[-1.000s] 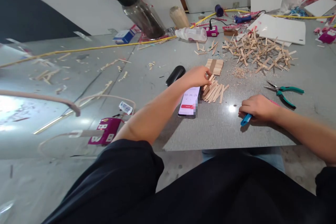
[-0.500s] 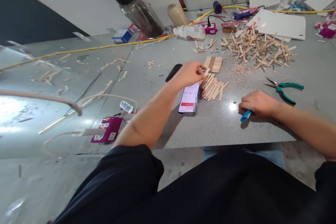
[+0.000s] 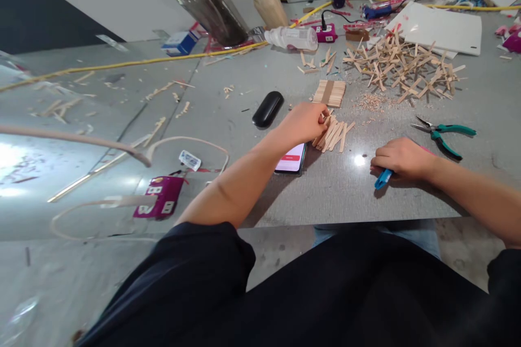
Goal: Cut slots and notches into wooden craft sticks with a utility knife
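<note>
Just under the left hand's (image 3: 304,121) curled fingertips lie loose wooden sticks (image 3: 334,134), grip unclear; the right hand (image 3: 401,158) clasps a blue object (image 3: 383,179).

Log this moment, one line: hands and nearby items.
left hand: at loose wooden sticks, grasp unclear | right hand: holding blue item | phone: screen lit, partly hidden | pliers: lying near right hand

Pale, flat sticks (image 3: 334,134) are heaped loosely; a blue tool (image 3: 383,179) is mostly covered by the right hand (image 3: 401,159).
</note>
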A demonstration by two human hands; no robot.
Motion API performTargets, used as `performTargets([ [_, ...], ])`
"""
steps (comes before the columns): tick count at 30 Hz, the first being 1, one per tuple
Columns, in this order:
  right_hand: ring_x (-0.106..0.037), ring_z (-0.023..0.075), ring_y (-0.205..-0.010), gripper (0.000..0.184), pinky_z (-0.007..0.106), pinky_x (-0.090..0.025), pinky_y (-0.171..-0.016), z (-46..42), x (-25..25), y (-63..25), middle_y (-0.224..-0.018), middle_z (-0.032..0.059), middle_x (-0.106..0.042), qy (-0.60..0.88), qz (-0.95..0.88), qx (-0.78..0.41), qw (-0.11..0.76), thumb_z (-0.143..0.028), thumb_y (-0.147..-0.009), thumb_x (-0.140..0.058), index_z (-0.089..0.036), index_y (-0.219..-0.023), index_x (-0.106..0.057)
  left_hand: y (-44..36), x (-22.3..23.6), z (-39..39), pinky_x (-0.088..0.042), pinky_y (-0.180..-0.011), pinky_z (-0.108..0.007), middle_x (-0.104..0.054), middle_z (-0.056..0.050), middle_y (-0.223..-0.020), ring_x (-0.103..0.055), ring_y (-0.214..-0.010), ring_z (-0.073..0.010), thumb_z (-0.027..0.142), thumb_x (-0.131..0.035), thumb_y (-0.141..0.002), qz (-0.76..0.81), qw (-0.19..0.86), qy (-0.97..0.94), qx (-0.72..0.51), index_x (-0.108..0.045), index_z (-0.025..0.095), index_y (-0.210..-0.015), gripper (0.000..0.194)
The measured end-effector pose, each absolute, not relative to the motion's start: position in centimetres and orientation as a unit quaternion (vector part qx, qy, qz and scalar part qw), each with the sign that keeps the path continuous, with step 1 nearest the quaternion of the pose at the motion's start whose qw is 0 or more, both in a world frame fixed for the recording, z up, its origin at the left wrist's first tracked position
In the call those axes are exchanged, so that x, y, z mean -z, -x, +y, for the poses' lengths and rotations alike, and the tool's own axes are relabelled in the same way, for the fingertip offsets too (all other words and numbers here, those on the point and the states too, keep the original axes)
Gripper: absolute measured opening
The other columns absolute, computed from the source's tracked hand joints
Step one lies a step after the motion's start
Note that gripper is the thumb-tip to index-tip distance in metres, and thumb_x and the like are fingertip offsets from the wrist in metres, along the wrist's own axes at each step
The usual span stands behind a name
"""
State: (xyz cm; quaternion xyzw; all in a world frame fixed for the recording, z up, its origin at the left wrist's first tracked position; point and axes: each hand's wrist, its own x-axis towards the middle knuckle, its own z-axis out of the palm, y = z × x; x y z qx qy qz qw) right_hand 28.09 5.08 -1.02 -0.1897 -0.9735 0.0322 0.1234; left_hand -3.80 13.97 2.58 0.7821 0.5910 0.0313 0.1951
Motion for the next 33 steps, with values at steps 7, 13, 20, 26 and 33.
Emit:
performTargets([
  [7, -0.054, 0.0163, -0.065, 0.042, 0.037, -0.029, -0.069, 5.2, 0.9, -28.2, -0.079, 0.0039, -0.072, 0.189, -0.973, -0.033, 0.125, -0.039, -0.119, -0.048, -0.020, -0.089, -0.071, 4.0, -2.3, 14.3, -0.053, -0.087, -0.038, -0.080, -0.006, -0.092, -0.073, -0.086, -0.0235, 0.009, -0.072, -0.084, 0.594, 0.215, -0.774, -0.042, -0.078, 0.018, -0.122, 0.040],
  [13, -0.055, 0.0168, -0.067, 0.038, 0.037, -0.029, -0.070, 5.1, 1.1, -28.2, -0.079, 0.0036, -0.071, 0.198, -0.971, -0.040, 0.124, -0.038, -0.118, -0.051, -0.021, -0.090, -0.070, 4.9, -2.0, 14.3, -0.051, -0.085, -0.037, -0.082, -0.010, -0.099, -0.073, -0.088, -0.0232, 0.018, -0.076, -0.087, 0.601, 0.223, -0.764, -0.073, -0.081, 0.017, -0.119, 0.033],
  [20, -0.054, 0.0161, -0.065, 0.040, 0.036, -0.029, -0.069, 5.0, 1.1, -28.1, -0.080, 0.0039, -0.072, 0.203, -0.971, -0.038, 0.124, -0.038, -0.118, -0.049, -0.020, -0.090, -0.071, 5.3, -2.4, 13.7, -0.050, -0.085, -0.037, -0.078, -0.008, -0.091, -0.069, -0.085, -0.0226, 0.021, -0.073, -0.089, 0.602, 0.215, -0.761, -0.108, -0.084, 0.018, -0.119, 0.032],
  [26, -0.053, 0.0155, -0.064, 0.042, 0.036, -0.027, -0.067, 5.3, 1.2, -28.2, -0.081, 0.0038, -0.072, 0.198, -0.972, -0.039, 0.122, -0.041, -0.119, -0.047, -0.020, -0.092, -0.072, 5.0, -2.5, 13.8, -0.051, -0.088, -0.038, -0.078, -0.007, -0.091, -0.067, -0.083, -0.0205, 0.018, -0.074, -0.088, 0.602, 0.228, -0.753, -0.134, -0.084, 0.017, -0.114, 0.028],
  [33, -0.059, 0.0172, -0.067, 0.037, 0.036, -0.036, -0.069, 5.3, 0.8, -28.3, -0.082, 0.0047, -0.074, 0.190, -0.970, -0.037, 0.145, -0.038, -0.117, -0.050, -0.021, -0.095, -0.074, 3.4, -3.1, 10.1, -0.057, -0.080, -0.033, -0.079, -0.006, -0.096, -0.070, -0.080, -0.0174, 0.027, -0.077, -0.095, 0.576, 0.296, -0.738, -0.189, -0.076, 0.017, -0.134, 0.040],
])
